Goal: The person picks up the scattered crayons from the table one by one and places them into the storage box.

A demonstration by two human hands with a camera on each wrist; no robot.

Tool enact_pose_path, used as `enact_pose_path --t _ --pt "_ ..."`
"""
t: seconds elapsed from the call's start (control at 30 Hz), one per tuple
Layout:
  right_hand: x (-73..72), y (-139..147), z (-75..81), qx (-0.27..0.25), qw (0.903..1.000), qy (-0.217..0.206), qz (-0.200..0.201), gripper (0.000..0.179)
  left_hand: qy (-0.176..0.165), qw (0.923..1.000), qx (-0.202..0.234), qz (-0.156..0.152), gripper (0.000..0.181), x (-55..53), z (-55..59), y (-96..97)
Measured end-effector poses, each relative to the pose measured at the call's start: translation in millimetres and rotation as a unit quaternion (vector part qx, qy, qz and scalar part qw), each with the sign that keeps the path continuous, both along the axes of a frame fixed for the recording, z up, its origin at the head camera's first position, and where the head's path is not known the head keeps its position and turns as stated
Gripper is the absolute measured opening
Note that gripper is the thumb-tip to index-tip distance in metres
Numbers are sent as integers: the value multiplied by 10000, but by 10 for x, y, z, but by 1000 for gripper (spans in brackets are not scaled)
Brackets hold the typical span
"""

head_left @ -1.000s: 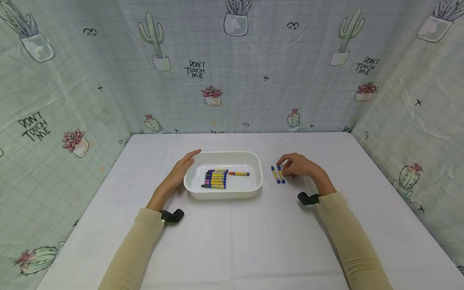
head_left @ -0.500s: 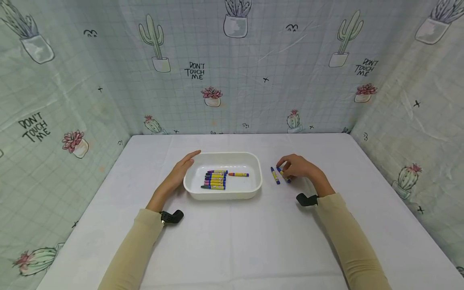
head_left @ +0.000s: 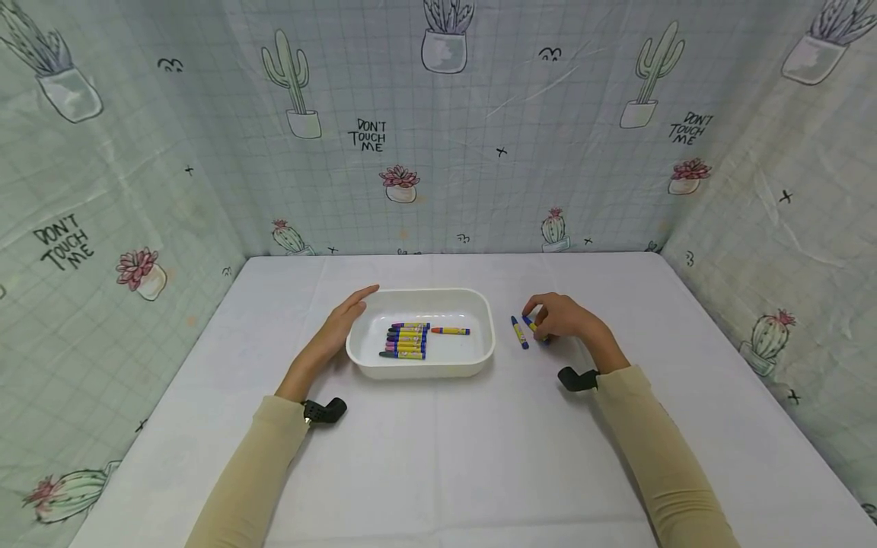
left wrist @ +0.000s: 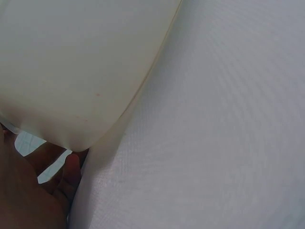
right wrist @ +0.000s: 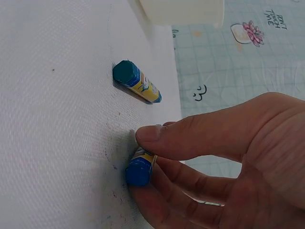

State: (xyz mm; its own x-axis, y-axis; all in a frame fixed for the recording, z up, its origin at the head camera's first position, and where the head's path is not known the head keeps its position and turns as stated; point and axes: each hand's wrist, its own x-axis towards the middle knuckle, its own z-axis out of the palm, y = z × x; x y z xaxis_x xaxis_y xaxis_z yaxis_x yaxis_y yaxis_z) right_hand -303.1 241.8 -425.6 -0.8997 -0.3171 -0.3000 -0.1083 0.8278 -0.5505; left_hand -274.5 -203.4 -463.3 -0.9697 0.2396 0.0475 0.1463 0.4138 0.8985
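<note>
My right hand pinches a blue crayon with a yellow wrapper between thumb and fingers, low over the white tabletop. To its left lies a second crayon with a teal-blue end, flat on the cloth and apart from the hand. At the left end of the white tray, my left hand rests against the wall, its index finger stretched along the far corner. Inside the tray, several crayons lie side by side in a stack-like row, and one orange crayon sits right of them.
A white cloth covers the table. Fabric walls printed with cacti enclose its back and sides. Black wrist cameras sit on both forearms.
The crayon under my right hand has turned, its near end swinging right into the fingers, which have closed on it. My left hand and the tray have stayed put.
</note>
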Motion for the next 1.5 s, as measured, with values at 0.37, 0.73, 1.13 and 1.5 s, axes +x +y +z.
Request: enact_pose_path --t 0.37,0.73,1.13,1.5 --pt "-2 20 -14 -122 9999 -7 46 46 -8 9998 165 -115 49 0 -41 -24" --pt "10 40 60 -288 9995 20 93 49 75 9997 163 -149 50 -2 -37 -32" --pt "34 22 164 -467 9987 23 221 46 17 9998 166 -95 50 2 -28 -18" --pt "68 4 227 -552 9971 326 411 44 -53 9998 141 -98 49 -19 -26 -21"
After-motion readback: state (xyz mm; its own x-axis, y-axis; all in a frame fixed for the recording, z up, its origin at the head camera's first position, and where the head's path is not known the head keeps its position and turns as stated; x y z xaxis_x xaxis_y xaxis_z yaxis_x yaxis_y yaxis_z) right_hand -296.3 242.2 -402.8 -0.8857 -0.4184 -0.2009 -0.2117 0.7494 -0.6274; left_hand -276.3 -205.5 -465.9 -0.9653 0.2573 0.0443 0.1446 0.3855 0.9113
